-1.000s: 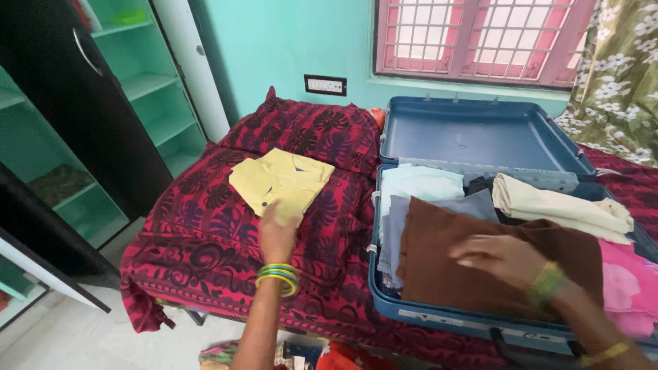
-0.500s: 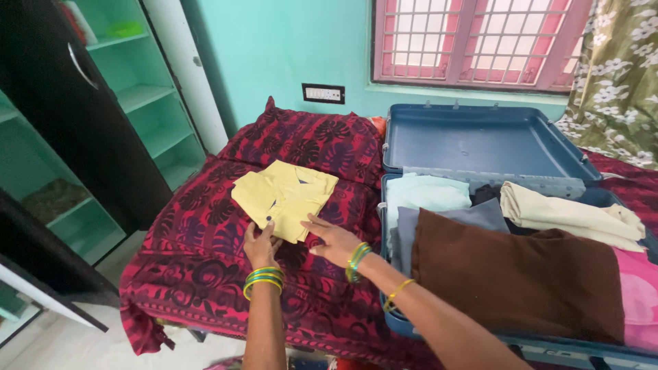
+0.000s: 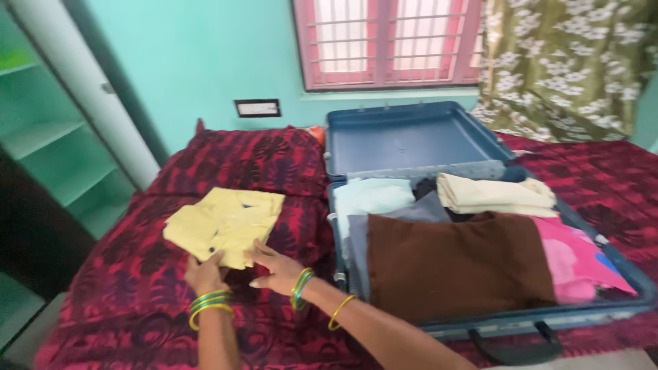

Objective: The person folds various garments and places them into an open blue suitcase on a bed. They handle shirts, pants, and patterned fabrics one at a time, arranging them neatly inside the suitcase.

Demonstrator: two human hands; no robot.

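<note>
— Left of the open blue suitcase (image 3: 411, 140), on the red-and-black patterned bedspread (image 3: 137, 301): lies a folded yellow shirt (image 3: 223, 225), collar end away, near edge toward the hands. Well apart from the suitcase wall, nothing stacked on it.

— And the hands?

— Both at the shirt's near edge. Left hand (image 3: 204, 273) tucked at the near hem, fingers seemingly curled under the fabric, so gripping the hem by the look of it. Right hand (image 3: 274, 268) flat and spread just beside it, on the suitcase side, fingertips touching the near corner, pressing rather than clasping. Green and yellow bangles on both wrists.

— How likely to handle?

— Probably light and limp: thin cloth, soft folds, no stiffness to hold its own shape. Not fragile, not slippery against the bedspread, but apt to unfold or droop if lifted by one corner. Best taken from beneath, a palm under each side of the folded bundle, or pinched through all layers along the near edge.

— Anything else about?

— Inside the suitcase: a brown garment (image 3: 459, 264) on top at the front, a pink cloth (image 3: 579, 260) on its far side from the shirt, a cream folded piece (image 3: 493, 193) and a pale blue one (image 3: 370, 195) toward the lid. Beyond the suitcase, a pink-framed window (image 3: 387, 41) and a floral curtain (image 3: 569, 62).
</note>
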